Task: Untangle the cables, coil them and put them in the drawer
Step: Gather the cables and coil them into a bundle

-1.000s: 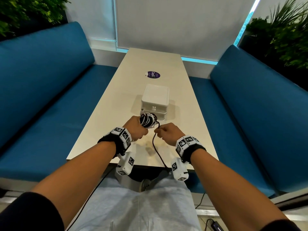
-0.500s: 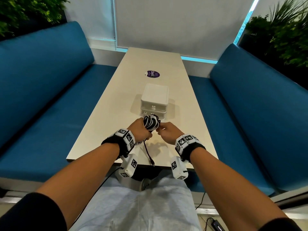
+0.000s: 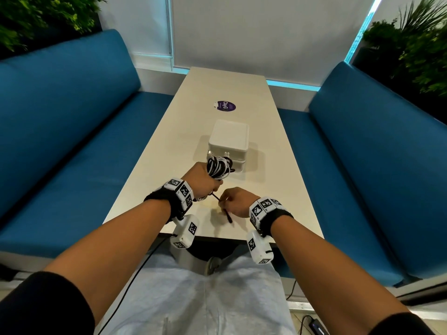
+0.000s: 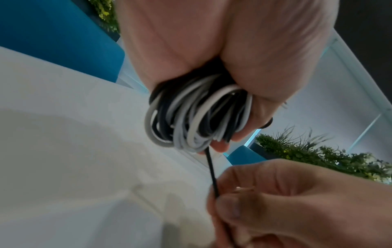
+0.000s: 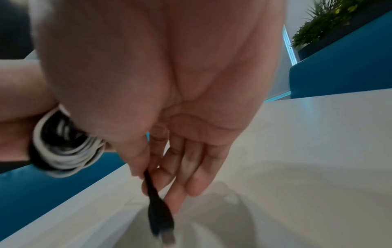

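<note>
My left hand (image 3: 202,181) grips a coil of black and white cables (image 3: 219,166) wound round its fingers, held just above the table's near end; the left wrist view shows the same coil (image 4: 197,115). A short black tail (image 4: 211,172) runs from the coil to my right hand (image 3: 233,201), which pinches it near its black plug (image 5: 160,216). The plug hangs below the fingers, close to the tabletop. The white drawer box (image 3: 228,141) stands shut on the table just beyond the coil.
The long white table (image 3: 169,146) runs away from me between two blue benches (image 3: 60,131). A round purple sticker (image 3: 226,106) lies past the box. Plants stand behind both benches. A thin black cord hangs below the table's near edge by my lap.
The long loose tail that hung over the table's edge has been wound up; only a short end remains. My right hand has dropped back from the coil, toward me.
</note>
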The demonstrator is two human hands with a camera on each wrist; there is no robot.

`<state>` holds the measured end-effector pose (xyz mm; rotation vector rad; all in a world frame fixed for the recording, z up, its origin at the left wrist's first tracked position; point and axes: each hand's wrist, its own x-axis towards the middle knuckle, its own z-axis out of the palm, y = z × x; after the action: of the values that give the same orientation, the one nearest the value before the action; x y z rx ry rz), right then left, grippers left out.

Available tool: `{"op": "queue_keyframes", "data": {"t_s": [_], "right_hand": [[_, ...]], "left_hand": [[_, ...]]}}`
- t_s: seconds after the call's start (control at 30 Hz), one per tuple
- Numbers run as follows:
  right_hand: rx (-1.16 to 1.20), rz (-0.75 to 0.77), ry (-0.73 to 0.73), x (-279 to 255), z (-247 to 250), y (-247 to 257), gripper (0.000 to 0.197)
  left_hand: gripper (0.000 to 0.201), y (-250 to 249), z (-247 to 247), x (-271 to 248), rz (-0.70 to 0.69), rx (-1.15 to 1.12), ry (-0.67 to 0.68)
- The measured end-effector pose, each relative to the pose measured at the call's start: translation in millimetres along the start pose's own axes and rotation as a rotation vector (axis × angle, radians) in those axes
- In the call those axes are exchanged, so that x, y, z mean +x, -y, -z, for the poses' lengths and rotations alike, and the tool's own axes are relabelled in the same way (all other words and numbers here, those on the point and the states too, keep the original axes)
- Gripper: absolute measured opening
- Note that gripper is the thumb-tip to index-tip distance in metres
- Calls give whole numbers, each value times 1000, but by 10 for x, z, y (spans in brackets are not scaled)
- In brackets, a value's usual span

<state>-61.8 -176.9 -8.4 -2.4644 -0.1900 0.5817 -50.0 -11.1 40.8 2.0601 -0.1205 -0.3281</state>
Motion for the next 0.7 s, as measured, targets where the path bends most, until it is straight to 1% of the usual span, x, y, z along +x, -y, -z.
{"op": "queue_keyframes", "data": {"t_s": [0.07,0.13,0.17,0.2,0.23,0.27,0.3,0.33,0.4,0.43,0.47,0.53,0.6,0.67,0.7], "right_hand": [[84,-36,24,-24,49,-22,16],[25,-60,3,-63,128,-40,26],[-20,-59,-17,-73,165,-61,28],[-33,-58,-22,-72,195,-75,26],[-9,-57,-9,-77,214,-82,22],[51,-56,17,-74,215,-86,20],[143,-59,43,-68,199,-93,20],[251,-67,65,-74,178,-99,18],[427,-60,93,-127,149,-96,11],[473,-46,94,-157,140,-95,12],[486,-28,81,-178,137,-94,16],[466,-4,44,-182,171,-99,28],[406,7,32,-175,205,-84,33],[282,12,10,-153,227,-81,30],[219,6,-10,-128,237,-86,25]], "left_hand": [[22,24,28,-24,-24,58,31],[30,44,32,-50,-37,116,62],[35,40,24,-74,-36,137,83],[33,45,3,-93,-44,163,101],[24,37,-25,-120,-44,193,126],[13,27,-53,-146,-56,225,151],[14,21,-83,-155,-66,249,177],[20,30,-114,-151,-88,274,197],[24,35,-155,-135,-123,331,215],[24,31,-164,-125,-133,367,222],[20,29,-175,-119,-144,412,228],[13,21,-203,-118,-152,525,226],[17,47,-230,-100,-158,596,208],[19,81,-238,-89,-158,632,203],[15,94,-230,-89,-153,638,206]]}}
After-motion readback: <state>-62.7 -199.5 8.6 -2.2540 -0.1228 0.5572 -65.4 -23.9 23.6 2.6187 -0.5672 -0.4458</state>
